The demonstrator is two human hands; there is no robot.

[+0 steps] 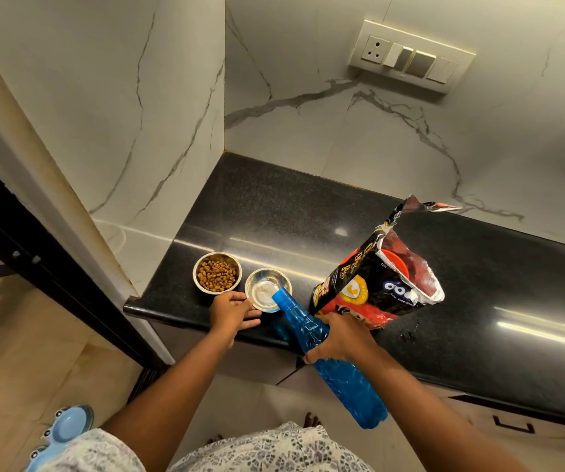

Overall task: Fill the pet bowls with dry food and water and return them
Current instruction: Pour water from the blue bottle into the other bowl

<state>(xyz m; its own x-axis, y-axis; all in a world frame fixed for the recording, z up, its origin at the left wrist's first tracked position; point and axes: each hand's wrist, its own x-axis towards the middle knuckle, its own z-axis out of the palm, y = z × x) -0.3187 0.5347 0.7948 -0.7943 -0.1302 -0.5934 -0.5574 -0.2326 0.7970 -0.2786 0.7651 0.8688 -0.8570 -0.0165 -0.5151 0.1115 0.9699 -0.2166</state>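
Observation:
Two steel bowls stand near the front left corner of the black counter [308, 206]. The left bowl [217, 272] holds brown dry food. The right bowl [267, 289] has a little water in its bottom. My right hand [340, 338] grips a blue plastic bottle [328, 362], tilted so its mouth rests over the right bowl's rim. My left hand [231, 313] touches the near side of the right bowl, fingers curled against it.
An open black and red pet food bag [379, 281] stands just right of the bowls. A blue pet bowl stand [63, 434] lies on the floor at lower left. A marble wall with a switch panel [410, 56] backs the counter.

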